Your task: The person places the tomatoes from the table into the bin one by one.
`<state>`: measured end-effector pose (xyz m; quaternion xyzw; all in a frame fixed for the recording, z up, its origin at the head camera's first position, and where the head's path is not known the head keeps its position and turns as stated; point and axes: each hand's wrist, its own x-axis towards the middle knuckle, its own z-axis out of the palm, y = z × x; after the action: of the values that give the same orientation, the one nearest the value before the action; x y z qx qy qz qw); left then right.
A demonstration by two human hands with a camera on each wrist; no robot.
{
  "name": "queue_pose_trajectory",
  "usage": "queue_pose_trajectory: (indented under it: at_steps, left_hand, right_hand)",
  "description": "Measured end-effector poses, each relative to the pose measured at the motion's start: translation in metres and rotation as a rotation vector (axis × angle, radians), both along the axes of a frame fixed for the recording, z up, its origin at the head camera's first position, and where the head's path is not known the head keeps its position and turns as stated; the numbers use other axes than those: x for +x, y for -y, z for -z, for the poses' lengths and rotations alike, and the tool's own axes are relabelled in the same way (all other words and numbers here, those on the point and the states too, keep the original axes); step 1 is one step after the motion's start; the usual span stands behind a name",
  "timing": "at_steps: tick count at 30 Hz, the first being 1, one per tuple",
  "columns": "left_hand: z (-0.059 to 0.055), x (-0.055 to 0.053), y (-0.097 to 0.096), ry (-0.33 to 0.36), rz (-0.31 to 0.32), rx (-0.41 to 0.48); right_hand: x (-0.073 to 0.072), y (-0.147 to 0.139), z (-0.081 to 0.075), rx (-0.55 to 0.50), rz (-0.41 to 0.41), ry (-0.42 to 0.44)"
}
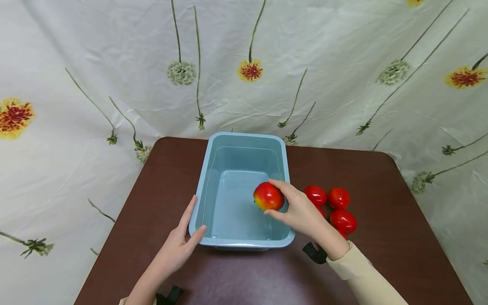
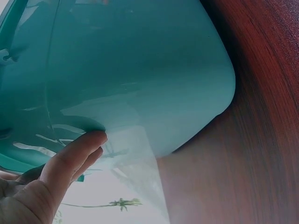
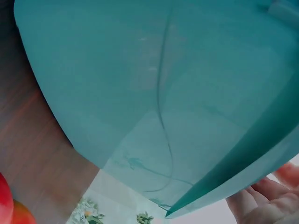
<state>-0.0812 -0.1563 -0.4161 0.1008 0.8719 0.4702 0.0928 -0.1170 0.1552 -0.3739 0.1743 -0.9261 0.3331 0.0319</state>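
My right hand (image 1: 301, 210) holds a round red fruit (image 1: 268, 196) with a yellow-green patch between thumb and fingers, over the inside of a blue plastic bin (image 1: 247, 243). In the head view, the bin's floor is seen around the fruit. My left hand (image 1: 179, 243) rests at the bin's front left corner. Its index finger lies straight along the outer side, and the thumb reaches over the rim. In the left wrist view, straight fingers (image 2: 74, 156) touch the bin wall (image 2: 140, 79). From the right wrist, the bin wall (image 3: 117, 93) hides the fruit, and my right hand (image 3: 266, 203) shows beyond the rim.
Several shiny red fruits (image 1: 343, 220) lie close together right of the bin, partly hidden by my right hand. Brown wooden table (image 1: 381, 254) lies under everything. Behind its far edge hangs a white cloth (image 1: 335, 106) printed with flowers.
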Motion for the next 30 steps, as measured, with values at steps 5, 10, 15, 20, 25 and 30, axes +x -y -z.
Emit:
queue_pose_trajectory:
  at_steps: [5,10,15,20,25,30]
  left_hand:
    - [0.002,0.001,0.000,-0.017,-0.004,-0.005]
    - [0.003,0.000,-0.001,-0.019,-0.003,-0.004]
    - [0.003,0.000,-0.002,-0.031,-0.008,-0.013]
    - [0.004,0.002,-0.003,-0.041,-0.028,-0.018]
    - [0.004,0.002,-0.004,-0.048,-0.037,-0.021]
    - [0.004,0.002,-0.005,-0.051,-0.032,-0.024]
  right_hand:
    - [0.001,-0.002,0.004,0.061,-0.045,-0.046]
    - [0.000,-0.006,0.008,0.015,-0.066,-0.097]
    - [-0.002,-0.010,0.012,-0.080,-0.074,-0.175]
    - [-0.005,-0.020,0.009,-0.196,0.006,-0.214]
    - [-0.006,-0.045,0.004,-0.342,0.172,-0.168]
    - [-0.003,-0.074,0.011,-0.303,0.310,-0.082]
